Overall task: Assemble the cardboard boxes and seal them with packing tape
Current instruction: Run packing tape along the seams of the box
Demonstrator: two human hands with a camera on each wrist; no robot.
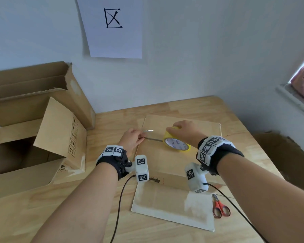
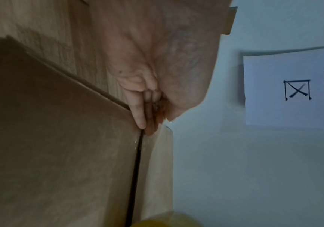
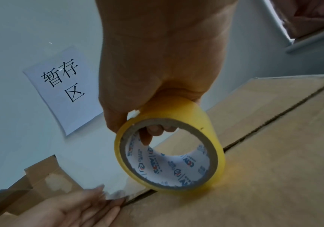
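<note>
A wooden worktop [image 1: 191, 106] fits into a corner, with white wall along its far edge and right side. A closed cardboard box [image 1: 165, 172] sits in the middle of it, its top seam running left to right. Bare wood shows beyond the box toward the wall and along the near edge. To the left, two open boxes [image 1: 25, 137] crowd that side. A pair of red-handled scissors [image 1: 220, 206] lies just beside the box's near right corner.

The left hand [image 1: 132, 140] rests at the left end of the seam, fingers [image 2: 140, 116] straight and flat, pressing the end of a clear strip of tape [image 1: 147, 131] onto the cardboard. The right hand [image 1: 184, 130] grips a yellow tape roll [image 1: 176, 143], fingers curled through its core. The roll stands on edge on the seam, just right of the left hand, with the strip stretched between them. A paper sign [image 1: 112, 27] hangs on the wall above.
</note>
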